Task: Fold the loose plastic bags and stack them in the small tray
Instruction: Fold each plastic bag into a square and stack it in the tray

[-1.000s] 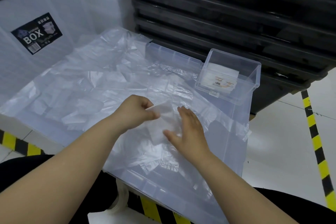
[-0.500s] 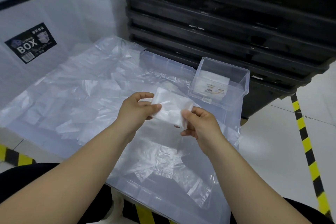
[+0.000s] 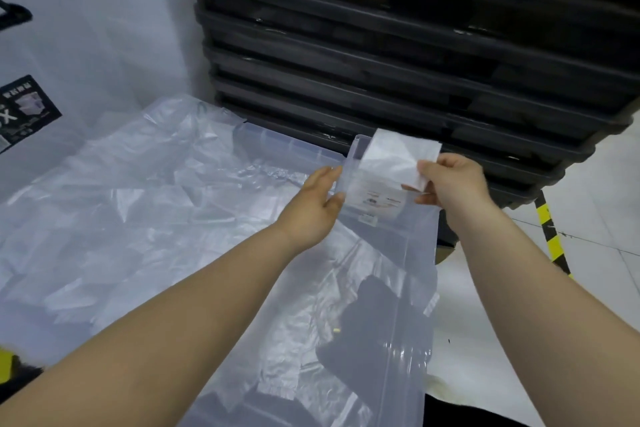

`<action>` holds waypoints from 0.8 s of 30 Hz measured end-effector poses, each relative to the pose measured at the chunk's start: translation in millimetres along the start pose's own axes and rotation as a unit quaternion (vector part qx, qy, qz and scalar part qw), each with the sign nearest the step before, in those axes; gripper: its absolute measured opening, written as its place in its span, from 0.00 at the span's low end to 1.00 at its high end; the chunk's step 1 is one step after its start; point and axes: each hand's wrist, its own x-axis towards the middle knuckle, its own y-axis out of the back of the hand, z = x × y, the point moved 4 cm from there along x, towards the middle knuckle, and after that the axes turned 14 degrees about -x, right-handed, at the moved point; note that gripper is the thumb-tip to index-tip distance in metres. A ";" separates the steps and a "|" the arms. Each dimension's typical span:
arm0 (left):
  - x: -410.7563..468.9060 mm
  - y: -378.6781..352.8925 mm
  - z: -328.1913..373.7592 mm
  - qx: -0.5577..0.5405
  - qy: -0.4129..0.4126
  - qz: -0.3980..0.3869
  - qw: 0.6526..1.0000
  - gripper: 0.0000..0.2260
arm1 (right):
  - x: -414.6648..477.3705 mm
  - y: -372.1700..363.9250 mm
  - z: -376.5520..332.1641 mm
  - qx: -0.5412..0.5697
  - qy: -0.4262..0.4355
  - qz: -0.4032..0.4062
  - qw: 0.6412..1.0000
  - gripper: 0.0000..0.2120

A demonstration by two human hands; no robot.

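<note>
Milky plastic, the folded bag [image 3: 398, 156] hangs just over the small tray [image 3: 350, 166]; its long axis runs across the tray's open top from left wall to right, far-left corner tipped upward; the right hand [image 3: 453, 180] pinches its right end between thumb and curled fingers; the left hand [image 3: 317, 199] lies against the tray's left wall, fingers nearly straight; a printed slip [image 3: 379, 199] inside the tray is too blurred to read; loose bags [image 3: 156, 201] left of the tray merge into one sheen; black crates [image 3: 381, 62] stand behind the tray, cut off above.
</note>
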 end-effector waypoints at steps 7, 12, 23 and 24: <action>21.0 -11.7 -9.9 0.032 0.003 -0.031 0.999 0.23 | 28.8 0.5 0.4 -0.136 0.003 0.005 0.991 0.10; 20.1 -12.0 -12.0 0.008 0.005 -0.031 0.999 0.23 | 35.3 -13.4 -6.9 -0.195 -0.005 -0.034 0.980 0.05; 18.5 -12.4 -11.6 -0.016 0.005 -0.042 0.999 0.23 | 50.6 -30.7 -9.0 -0.361 -0.016 -0.074 0.930 0.12; 18.8 -12.0 -11.4 -0.016 0.005 -0.044 0.999 0.23 | 50.6 -31.9 -9.3 -0.374 -0.011 -0.073 0.924 0.12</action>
